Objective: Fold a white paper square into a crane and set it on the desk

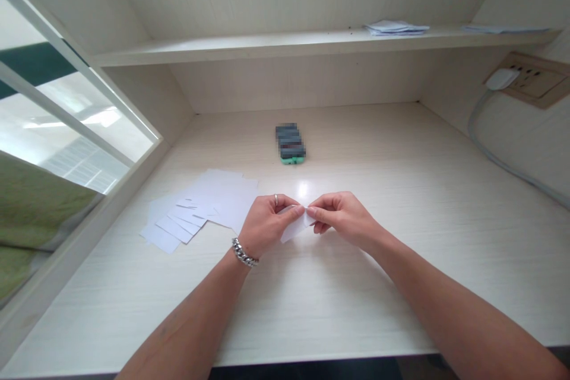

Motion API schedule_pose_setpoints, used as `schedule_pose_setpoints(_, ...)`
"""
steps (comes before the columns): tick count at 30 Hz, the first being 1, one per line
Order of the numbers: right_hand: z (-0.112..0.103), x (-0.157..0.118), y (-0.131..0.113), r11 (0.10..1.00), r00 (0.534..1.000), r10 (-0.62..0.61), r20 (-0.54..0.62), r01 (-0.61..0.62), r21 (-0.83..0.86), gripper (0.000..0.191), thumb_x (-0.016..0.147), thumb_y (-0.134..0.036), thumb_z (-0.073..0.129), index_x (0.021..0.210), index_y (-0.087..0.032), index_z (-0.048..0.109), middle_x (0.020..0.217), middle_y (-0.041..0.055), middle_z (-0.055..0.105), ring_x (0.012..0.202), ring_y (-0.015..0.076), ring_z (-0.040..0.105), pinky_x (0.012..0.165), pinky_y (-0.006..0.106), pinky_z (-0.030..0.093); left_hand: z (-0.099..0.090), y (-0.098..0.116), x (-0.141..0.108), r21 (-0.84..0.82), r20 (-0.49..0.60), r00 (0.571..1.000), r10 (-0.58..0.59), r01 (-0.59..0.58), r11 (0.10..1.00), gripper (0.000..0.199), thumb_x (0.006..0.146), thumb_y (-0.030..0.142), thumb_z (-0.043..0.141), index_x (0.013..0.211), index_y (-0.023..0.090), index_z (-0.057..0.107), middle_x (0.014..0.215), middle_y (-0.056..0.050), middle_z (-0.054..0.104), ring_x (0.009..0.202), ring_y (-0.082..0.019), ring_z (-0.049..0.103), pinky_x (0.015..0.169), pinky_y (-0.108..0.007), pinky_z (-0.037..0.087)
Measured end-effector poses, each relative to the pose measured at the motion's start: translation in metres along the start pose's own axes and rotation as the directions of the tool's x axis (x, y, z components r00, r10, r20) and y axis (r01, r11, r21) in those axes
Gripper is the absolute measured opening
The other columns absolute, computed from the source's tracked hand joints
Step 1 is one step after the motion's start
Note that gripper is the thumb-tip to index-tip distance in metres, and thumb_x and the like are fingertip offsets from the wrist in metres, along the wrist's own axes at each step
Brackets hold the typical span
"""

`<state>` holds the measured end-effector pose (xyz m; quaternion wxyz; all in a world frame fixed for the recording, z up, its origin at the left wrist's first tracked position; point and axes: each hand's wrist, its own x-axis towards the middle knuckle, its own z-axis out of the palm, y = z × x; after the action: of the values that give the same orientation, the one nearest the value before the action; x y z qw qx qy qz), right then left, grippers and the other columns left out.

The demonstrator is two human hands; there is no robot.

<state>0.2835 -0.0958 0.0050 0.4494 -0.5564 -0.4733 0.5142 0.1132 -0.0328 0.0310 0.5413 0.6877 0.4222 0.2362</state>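
Note:
A small piece of white paper [295, 228] is held between both hands above the middle of the desk. My left hand [267, 222], with a ring and a silver chain bracelet [244, 253], pinches its upper edge between thumb and fingers. At the paper's right corner, the thumb and index finger of my right hand [345, 217] close on it, and the two thumb tips are nearly touching. Several white sheets [222, 196] lie fanned out and overlapping to the left of my left hand.
Behind the hands lies a dark, blurred-out object with a green end [293, 160]. A shelf [267, 47] crosses the back and bears folded papers [396, 28]. On the right wall, a white plug [502, 79] with a cable sits in a socket panel [541, 80].

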Motion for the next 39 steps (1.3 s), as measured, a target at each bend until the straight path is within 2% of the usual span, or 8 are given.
schedule_pose_setpoints(7,0.0,0.0,-0.002,0.998,0.999,-0.038,0.009,0.038,-0.044,0.027,0.08,-0.041,0.067,0.078,-0.015,0.07,0.064,0.0024,0.065,0.059,0.0144,0.063,0.057,0.026,0.049,-0.002,-0.003,0.002,-0.07,0.006,1.0,-0.014,0.014,0.997,0.019,0.07,0.032,0.073,0.066,0.014,0.072,0.06,-0.003,0.067,0.052,-0.012,0.055,0.048,-0.022,0.04)
schedule_pose_setpoints(11,-0.001,0.0,-0.003,0.998,0.998,-0.057,0.007,0.057,-0.026,0.025,0.08,-0.04,0.067,0.074,-0.015,0.069,0.063,0.0017,0.064,0.057,0.0136,0.061,0.056,0.026,0.046,-0.005,-0.005,0.002,-0.117,0.056,0.998,-0.035,0.042,0.992,0.024,0.072,0.037,0.071,0.068,0.013,0.072,0.061,-0.003,0.065,0.053,-0.012,0.053,0.047,-0.022,0.038)
schedule_pose_setpoints(15,0.0,0.0,-0.004,0.998,0.998,-0.058,0.002,0.058,-0.021,0.023,0.079,-0.038,0.067,0.073,-0.015,0.068,0.063,0.0014,0.063,0.057,0.0131,0.06,0.056,0.026,0.046,-0.004,-0.007,0.003,-0.147,0.056,0.998,-0.034,0.042,0.988,0.026,0.073,0.038,0.07,0.066,0.013,0.069,0.058,-0.001,0.062,0.051,-0.011,0.05,0.046,-0.022,0.036)
schedule_pose_setpoints(22,0.002,0.0,-0.001,0.992,0.996,-0.078,-0.045,0.073,-0.104,0.021,0.08,-0.036,0.064,0.073,-0.017,0.069,0.067,0.0024,0.065,0.06,0.0148,0.061,0.057,0.027,0.048,0.0,-0.004,0.003,0.092,0.038,0.998,0.056,-0.059,0.994,0.023,0.077,0.034,0.063,0.066,0.015,0.069,0.062,-0.002,0.065,0.057,-0.013,0.055,0.049,-0.022,0.038)
schedule_pose_setpoints(27,0.003,0.001,0.003,0.986,0.994,-0.101,-0.036,0.096,-0.136,0.021,0.081,-0.036,0.063,0.075,-0.017,0.07,0.07,0.0033,0.066,0.063,0.0154,0.061,0.059,0.028,0.05,0.002,-0.009,0.004,0.109,0.042,0.996,0.083,-0.087,0.99,0.02,0.078,0.032,0.061,0.067,0.017,0.068,0.062,-0.001,0.066,0.057,-0.014,0.057,0.05,-0.022,0.041)
schedule_pose_setpoints(33,-0.001,0.0,-0.003,0.995,0.998,-0.059,0.0,0.059,-0.075,0.024,0.081,-0.037,0.064,0.075,-0.015,0.069,0.065,0.0024,0.064,0.06,0.0135,0.06,0.058,0.027,0.048,-0.002,-0.006,0.004,0.065,0.027,0.997,0.07,-0.071,0.995,0.02,0.078,0.033,0.063,0.069,0.016,0.068,0.062,0.0,0.064,0.054,-0.012,0.054,0.049,-0.021,0.04)
schedule_pose_setpoints(39,-0.006,0.0,-0.005,1.0,1.0,0.009,-0.027,-0.009,0.028,0.029,0.075,-0.043,0.071,0.072,-0.014,0.07,0.067,0.0053,0.068,0.059,0.0136,0.061,0.06,0.029,0.05,-0.009,-0.001,0.003,-0.008,-0.006,0.999,0.038,-0.038,0.999,0.021,0.076,0.034,0.066,0.07,0.015,0.068,0.061,0.0,0.062,0.052,-0.011,0.051,0.048,-0.022,0.038)
